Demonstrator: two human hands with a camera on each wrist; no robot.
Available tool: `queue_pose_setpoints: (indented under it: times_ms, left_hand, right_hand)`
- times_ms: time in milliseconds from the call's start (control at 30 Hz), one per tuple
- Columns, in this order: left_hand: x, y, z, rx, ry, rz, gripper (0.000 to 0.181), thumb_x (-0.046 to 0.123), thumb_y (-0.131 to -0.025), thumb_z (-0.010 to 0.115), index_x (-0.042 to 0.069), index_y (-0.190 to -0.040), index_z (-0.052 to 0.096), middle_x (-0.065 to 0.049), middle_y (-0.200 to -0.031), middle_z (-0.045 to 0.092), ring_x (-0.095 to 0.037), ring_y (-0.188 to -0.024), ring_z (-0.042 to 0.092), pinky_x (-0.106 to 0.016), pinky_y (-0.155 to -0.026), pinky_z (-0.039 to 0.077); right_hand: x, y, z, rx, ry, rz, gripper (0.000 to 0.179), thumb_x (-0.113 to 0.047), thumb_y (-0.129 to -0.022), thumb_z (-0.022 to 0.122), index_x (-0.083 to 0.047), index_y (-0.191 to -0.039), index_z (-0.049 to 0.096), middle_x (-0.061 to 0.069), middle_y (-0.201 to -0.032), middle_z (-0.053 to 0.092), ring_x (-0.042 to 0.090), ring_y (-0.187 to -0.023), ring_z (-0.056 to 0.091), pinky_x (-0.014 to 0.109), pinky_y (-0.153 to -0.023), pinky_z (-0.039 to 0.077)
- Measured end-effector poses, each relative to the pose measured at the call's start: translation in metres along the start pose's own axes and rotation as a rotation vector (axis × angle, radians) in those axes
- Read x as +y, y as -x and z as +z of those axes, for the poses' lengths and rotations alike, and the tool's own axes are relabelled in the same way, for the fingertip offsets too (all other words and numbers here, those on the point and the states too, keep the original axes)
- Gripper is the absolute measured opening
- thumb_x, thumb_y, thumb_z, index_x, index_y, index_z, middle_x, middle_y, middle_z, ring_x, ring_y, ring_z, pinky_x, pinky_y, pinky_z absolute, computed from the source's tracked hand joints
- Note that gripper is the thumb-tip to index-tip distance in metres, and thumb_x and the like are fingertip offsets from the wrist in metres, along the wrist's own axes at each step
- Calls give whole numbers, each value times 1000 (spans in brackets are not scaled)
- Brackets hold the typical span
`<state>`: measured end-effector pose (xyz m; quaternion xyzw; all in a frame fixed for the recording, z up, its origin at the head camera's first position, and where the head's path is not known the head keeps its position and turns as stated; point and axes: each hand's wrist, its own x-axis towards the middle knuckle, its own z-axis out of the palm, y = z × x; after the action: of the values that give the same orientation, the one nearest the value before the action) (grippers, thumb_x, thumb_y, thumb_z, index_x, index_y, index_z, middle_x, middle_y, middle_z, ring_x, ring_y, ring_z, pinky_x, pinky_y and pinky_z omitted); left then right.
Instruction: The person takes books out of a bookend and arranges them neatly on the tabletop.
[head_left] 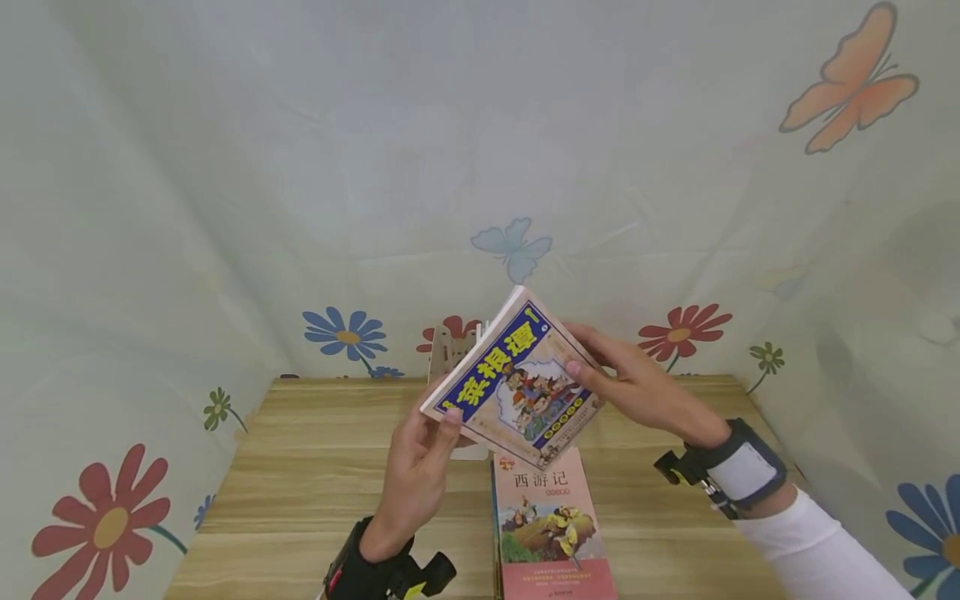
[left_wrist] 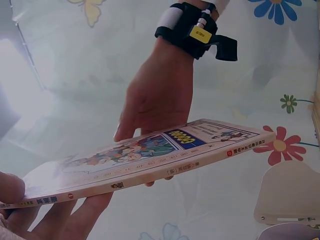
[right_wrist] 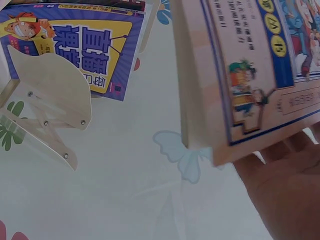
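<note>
Left hand [head_left: 411,479] and right hand [head_left: 641,387] fingers [left_wrist: 90,215] grasp a tilted book [head_left: 517,387], partly hiding a pale stand [head_left: 438,357]; stacked books [head_left: 551,537] are cut off.

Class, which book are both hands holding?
The blue-banded book with yellow title characters: left hand and right hand grip it; neither touches the pink book or the purple book.
</note>
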<state>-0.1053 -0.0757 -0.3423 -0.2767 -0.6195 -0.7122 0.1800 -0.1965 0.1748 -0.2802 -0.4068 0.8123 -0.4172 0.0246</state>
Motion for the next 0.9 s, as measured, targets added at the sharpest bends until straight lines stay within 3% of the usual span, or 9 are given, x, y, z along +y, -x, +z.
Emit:
queue_pose_setpoints:
  times_ms: [133, 467, 700, 900]
  left_hand:
    - [-8, 4, -4, 0, 10, -8, 43, -3, -98, 33, 10, -138, 36, -15, -126, 51, -31, -107, 53, -41, -78, 53]
    - [-12, 8, -5, 7, 20, 2, 41, -2, -98, 33, 8, -137, 37, -17, -123, 52, -33, -103, 55, -45, -76, 53]
    - [-14, 10, -3, 9, 37, -1, 41, -3, -98, 32, 7, -138, 36, -17, -124, 52, -34, -102, 55, -45, -75, 53]
    - [-15, 11, -2, 18, 37, -5, 40, -2, -98, 33, 7, -138, 36, -17, -124, 53, -34, -101, 56, -45, -75, 53]
  right_hand:
    - [-11, 2, -1, -10, -49, -16, 45, -4, -95, 45, -8, -139, 35, 13, -110, 59, 17, -87, 61, 41, -67, 56]
    - [-5, 7, 2, 38, -104, -64, 37, 3, -93, 45, -2, -130, 44, 13, -103, 61, 23, -81, 63, 42, -58, 56]
    - [16, 13, 6, 48, -174, -63, 36, 2, -95, 42, -9, -130, 46, 11, -103, 61, 24, -80, 63, 42, -60, 56]
    - [26, 18, 10, 102, -173, -67, 35, 0, -96, 43, -13, -129, 48, 9, -102, 61, 23, -79, 62, 40, -59, 56]
